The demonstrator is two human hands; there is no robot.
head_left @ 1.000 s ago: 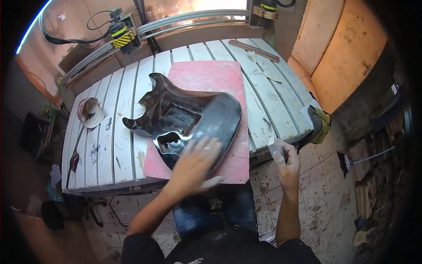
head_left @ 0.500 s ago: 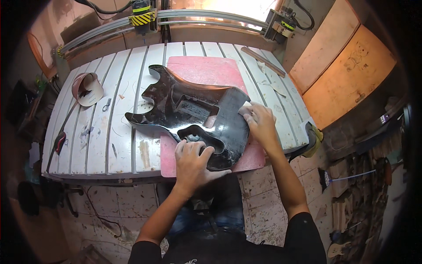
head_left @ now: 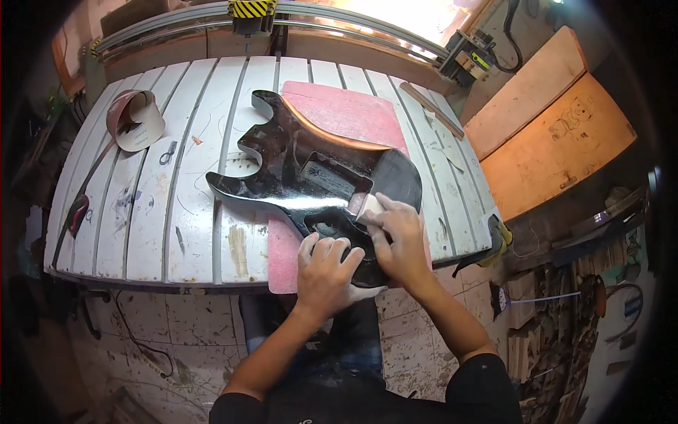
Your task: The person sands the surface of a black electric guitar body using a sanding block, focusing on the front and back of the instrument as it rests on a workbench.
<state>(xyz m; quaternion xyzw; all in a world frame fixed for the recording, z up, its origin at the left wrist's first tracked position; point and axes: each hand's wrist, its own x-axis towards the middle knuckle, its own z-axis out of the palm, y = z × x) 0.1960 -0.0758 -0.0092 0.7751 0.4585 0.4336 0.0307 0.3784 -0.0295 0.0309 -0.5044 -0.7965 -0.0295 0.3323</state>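
A black electric guitar body [head_left: 272,152] lies flat on a pink mat [head_left: 346,113], its horns pointing left. Most of its face is glossy, while the right end looks dull. My right hand [head_left: 399,240] pinches a small pale sanding block [head_left: 369,206] against the face, just right of the rectangular pickup cavity. My left hand [head_left: 326,272] is hooked over the near edge, its fingertips beside the lower control cavity. Its thumb stretches along the rim toward the right.
The mat rests on a white slatted table [head_left: 191,240]. A curled roll of abrasive paper [head_left: 145,127] and a red-and-black tool [head_left: 78,213] lie at the left. A wooden strip [head_left: 432,111] sits far right. A gantry rail [head_left: 353,22] spans behind; orange boards [head_left: 558,145] lean at right.
My right hand has slid the sanding block from the body's far right end leftward and nearer, to beside the pickup cavity. My left hand keeps its hold on the near edge. The view has shifted slightly.
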